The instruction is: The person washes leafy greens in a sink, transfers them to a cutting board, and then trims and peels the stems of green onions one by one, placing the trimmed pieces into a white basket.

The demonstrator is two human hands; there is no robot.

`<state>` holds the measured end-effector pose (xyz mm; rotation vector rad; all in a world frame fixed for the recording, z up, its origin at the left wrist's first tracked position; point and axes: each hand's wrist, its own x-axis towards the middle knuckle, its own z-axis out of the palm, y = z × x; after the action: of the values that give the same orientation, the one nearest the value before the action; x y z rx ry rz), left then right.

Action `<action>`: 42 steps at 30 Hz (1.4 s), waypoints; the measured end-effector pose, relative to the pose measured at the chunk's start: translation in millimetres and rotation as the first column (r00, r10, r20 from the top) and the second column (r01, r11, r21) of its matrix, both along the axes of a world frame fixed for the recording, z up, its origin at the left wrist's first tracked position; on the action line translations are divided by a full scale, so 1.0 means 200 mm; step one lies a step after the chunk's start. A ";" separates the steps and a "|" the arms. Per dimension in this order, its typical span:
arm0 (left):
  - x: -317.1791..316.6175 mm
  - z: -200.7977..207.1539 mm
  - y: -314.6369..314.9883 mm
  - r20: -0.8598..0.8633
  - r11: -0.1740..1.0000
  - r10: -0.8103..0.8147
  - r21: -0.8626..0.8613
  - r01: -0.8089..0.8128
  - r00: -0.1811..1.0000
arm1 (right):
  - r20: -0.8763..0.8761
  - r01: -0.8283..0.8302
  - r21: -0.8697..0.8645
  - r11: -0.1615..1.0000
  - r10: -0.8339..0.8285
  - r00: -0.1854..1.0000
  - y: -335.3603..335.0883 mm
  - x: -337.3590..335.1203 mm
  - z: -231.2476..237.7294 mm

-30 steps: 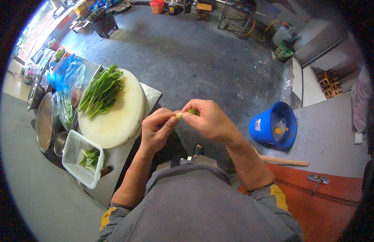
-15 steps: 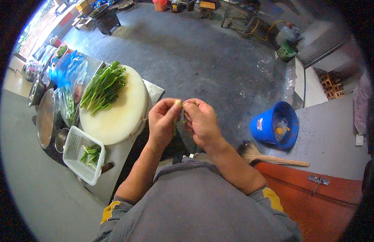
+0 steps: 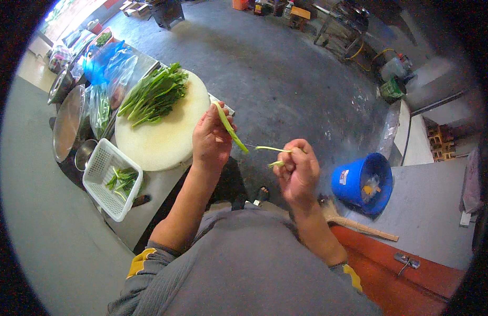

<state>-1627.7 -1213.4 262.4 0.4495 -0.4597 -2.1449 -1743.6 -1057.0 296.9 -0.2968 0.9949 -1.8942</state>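
My left hand [image 3: 212,138] is closed on a light green vegetable stalk [image 3: 231,129] that slants down to the right. My right hand [image 3: 298,171], apart from it and a little lower, grips a thin pale green strip [image 3: 273,149] pointing toward the stalk's lower end. A short green piece [image 3: 275,164] also pokes out between the right fingers. To the left, a bunch of leafy greens [image 3: 157,95] rests on a thick round white chopping board [image 3: 149,150]. Nearer me stands a white plastic basket [image 3: 99,181] with several cut green pieces [image 3: 123,180] inside.
A blue bucket [image 3: 345,184] with some waste in it stands on the floor at right, beside a straw broom [image 3: 365,228]. Plastic bags [image 3: 104,63], metal bowls [image 3: 86,154] and a knife handle [image 3: 142,200] lie around the board. An orange-red surface [image 3: 381,268] is near right.
My hands, together before, have moved apart, the right one going right and down with a thin strip. The stalk in my left hand now shows fully. The view has shifted slightly.
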 end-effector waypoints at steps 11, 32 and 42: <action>0.02 0.02 -0.01 -0.011 0.999 -0.032 -0.015 0.032 0.999 | -0.088 -0.163 -0.053 0.985 0.158 0.984 0.01 -0.14 0.01; -0.07 0.05 0.16 0.394 0.983 -0.026 -0.157 0.095 0.919 | -0.699 -0.327 0.570 0.753 0.654 0.288 -0.07 0.06 0.12; -0.09 -0.03 0.16 0.391 0.990 -0.052 -0.099 0.098 0.919 | -0.790 -0.119 0.575 0.810 0.587 0.178 -0.06 0.13 0.02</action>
<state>-1646.7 -1180.4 257.2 0.8083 -0.8325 -2.0893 -1716.7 -1068.5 300.6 -1.4604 1.8571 -0.8159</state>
